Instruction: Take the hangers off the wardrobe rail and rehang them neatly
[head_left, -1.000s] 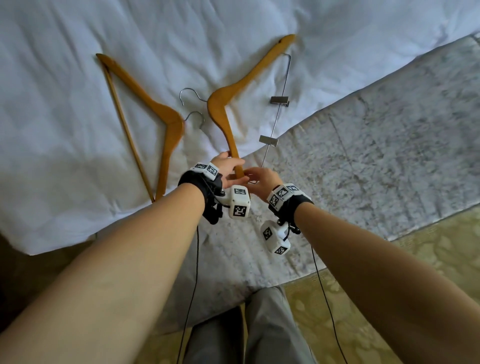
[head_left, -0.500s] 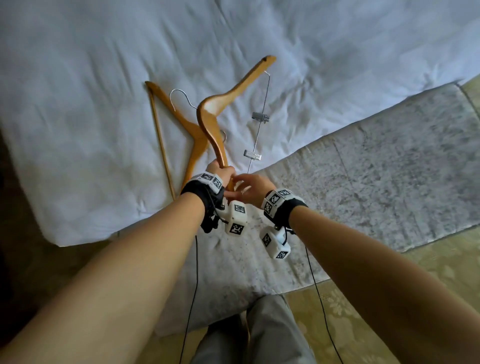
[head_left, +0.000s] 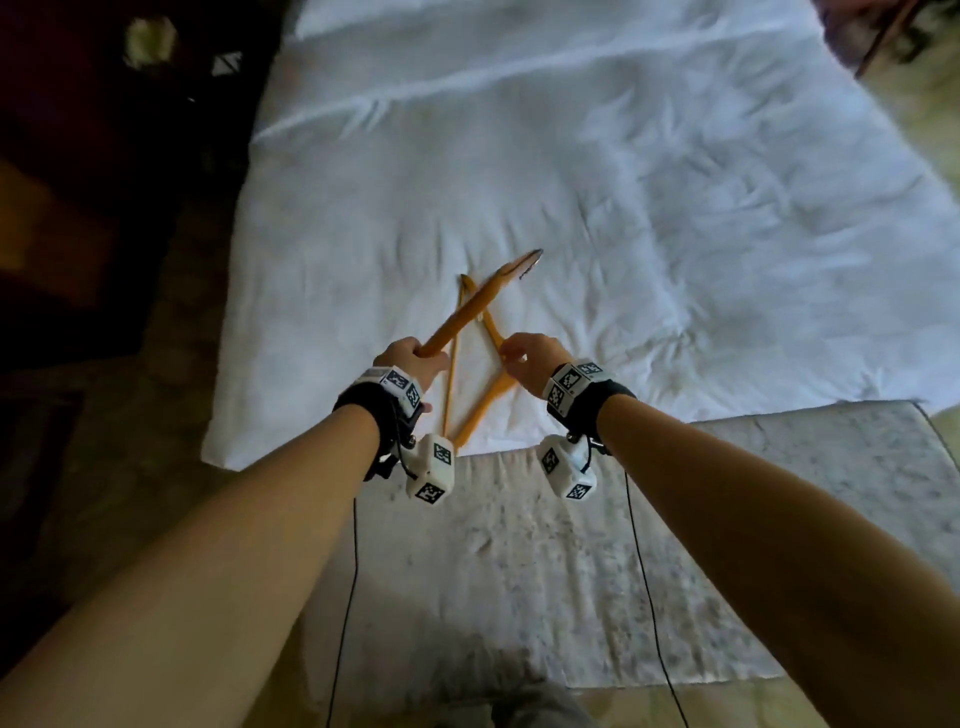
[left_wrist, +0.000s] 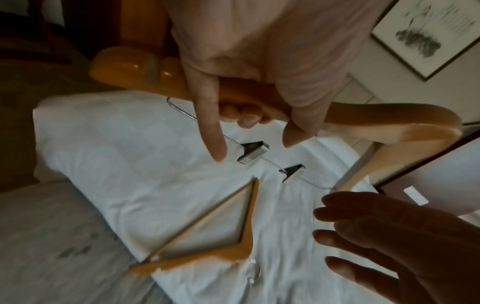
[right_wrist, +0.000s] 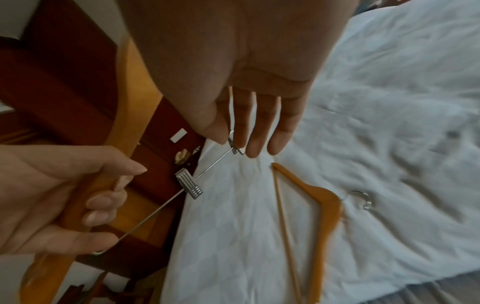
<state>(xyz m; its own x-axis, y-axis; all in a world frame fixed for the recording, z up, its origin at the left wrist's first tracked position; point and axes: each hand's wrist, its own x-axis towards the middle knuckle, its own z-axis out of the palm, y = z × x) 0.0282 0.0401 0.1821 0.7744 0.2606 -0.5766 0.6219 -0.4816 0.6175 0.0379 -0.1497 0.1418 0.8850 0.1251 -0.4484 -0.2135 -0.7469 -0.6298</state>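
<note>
Bedding first: the white duvet (head_left: 649, 218) takes up most of what is in front of the person, with a grey runner (head_left: 597, 519) laid across its near end. On the duvet lies one wooden hanger (right_wrist: 306, 207), flat, with its crossbar and metal hook (right_wrist: 362, 199) resting on the cloth. Above it, clear of the bed, is the clip hanger (left_wrist: 350, 117), wooden with a thin wire bar carrying two metal clips (left_wrist: 253, 152).

Left hand (head_left: 413, 358) has that clip hanger by one wooden arm, fingers wrapped round the wood and the index finger sticking out straight, the hanger angled up and away over the bed. Right hand (head_left: 530, 358) is just beside it with fingers straight and slack, holding nothing; its fingertips (right_wrist: 257, 144) sit close to the farther clip, though I cannot tell whether they touch it.

My worry is the grip: it is at one end, so the free end and the wire bar can swing and snag on the hanger below or on the bedding, or twist out of the palm on the way to the rail. The wardrobe rail is not in any view, and one hanger has yet to be picked up.
</note>
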